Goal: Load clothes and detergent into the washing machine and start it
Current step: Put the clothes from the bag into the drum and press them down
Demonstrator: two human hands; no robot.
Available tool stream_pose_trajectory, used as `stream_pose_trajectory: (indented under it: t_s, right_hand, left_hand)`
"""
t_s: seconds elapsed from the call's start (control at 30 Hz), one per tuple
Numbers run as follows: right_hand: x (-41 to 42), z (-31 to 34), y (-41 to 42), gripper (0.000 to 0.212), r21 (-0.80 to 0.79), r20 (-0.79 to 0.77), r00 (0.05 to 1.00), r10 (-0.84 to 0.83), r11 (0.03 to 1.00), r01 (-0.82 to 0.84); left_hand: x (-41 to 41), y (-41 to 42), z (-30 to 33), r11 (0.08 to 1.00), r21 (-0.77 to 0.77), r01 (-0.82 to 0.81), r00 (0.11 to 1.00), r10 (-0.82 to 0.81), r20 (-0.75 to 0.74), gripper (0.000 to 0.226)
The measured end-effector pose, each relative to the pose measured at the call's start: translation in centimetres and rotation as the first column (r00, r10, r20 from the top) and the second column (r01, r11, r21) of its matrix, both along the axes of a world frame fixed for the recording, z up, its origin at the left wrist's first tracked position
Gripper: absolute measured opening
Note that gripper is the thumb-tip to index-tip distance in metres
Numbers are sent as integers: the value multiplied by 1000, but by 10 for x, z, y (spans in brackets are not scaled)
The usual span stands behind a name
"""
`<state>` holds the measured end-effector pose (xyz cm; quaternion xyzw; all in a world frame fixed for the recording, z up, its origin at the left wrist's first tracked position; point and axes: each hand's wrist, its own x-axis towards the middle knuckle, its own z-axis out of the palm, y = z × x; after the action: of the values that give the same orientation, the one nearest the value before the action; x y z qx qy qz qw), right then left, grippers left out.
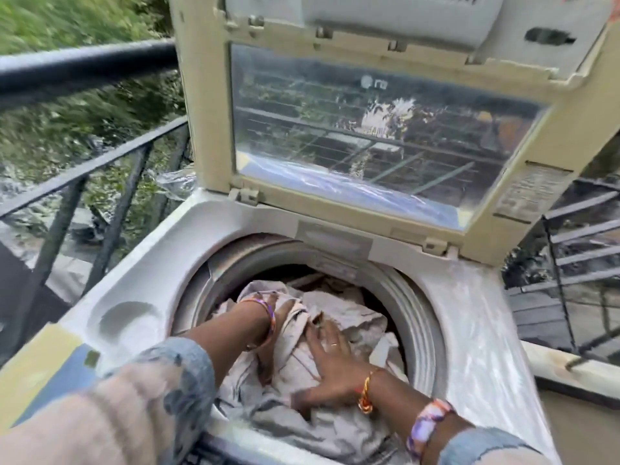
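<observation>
Both hands press pale clothes (339, 317) inside the washing machine (469, 317) drum: right hand (330, 360) flat, fingers spread; left hand (268, 330) half buried, grip unclear. Behind it, a black railing (84, 62).

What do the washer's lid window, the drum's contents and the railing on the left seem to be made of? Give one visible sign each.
Lid window: probably glass or clear plastic; glossy, reflective.
Clothes: pale woven fabric; soft creases.
Railing: likely dark painted metal; thin rigid bars.

Pale crumpled clothes (339, 317) filling washing machine (141, 263) drum (lid up)
</observation>
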<state>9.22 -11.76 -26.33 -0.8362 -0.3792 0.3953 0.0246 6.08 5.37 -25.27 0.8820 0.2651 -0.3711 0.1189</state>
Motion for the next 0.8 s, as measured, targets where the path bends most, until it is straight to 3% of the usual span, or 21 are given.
stream_pose_trajectory:
  t_s: [0.03, 0.07, 0.1, 0.27, 0.4, 0.47, 0.63, 0.8]
  right_hand:
    - [-2, 0, -4, 122, -42, -4, 999, 36, 998, -36]
    - [-3, -7, -1, 128, -86, 32, 998, 54, 995, -51]
    - [-4, -8, 3, 132, -108, 52, 997, 56, 993, -50]
    - [5, -46, 33, 132, -164, 116, 992, 45, 986, -26]
    - [14, -70, 55, 117, -177, 73, 997, 35, 984, -22]
    - [15, -80, 61, 106, -158, 82, 995, 48, 987, -35]
    - [11, -107, 71, 100, -119, 118, 991, 59, 992, -45]
    - [13, -115, 77, 94, -103, 168, 984, 61, 994, -44]
  left_hand:
    - [6, 8, -12, 993, 36, 116, 993, -116, 6, 112]
    - [5, 9, -17, 972, 82, 220, 975, -219, -26, 131]
    - [8, 13, -30, 952, 100, 290, 957, -285, -60, 132]
    - [16, 24, -57, 925, 102, 365, 931, -360, -65, 103]
    - [20, 41, -97, 961, 78, 266, 964, -264, -42, 92]
    - [17, 46, -111, 959, 102, 264, 964, -260, -49, 93]
    - [7, 49, -125, 943, 176, 282, 958, -266, -108, 126]
    - [12, 45, -122, 949, 219, 225, 974, -215, -71, 96]
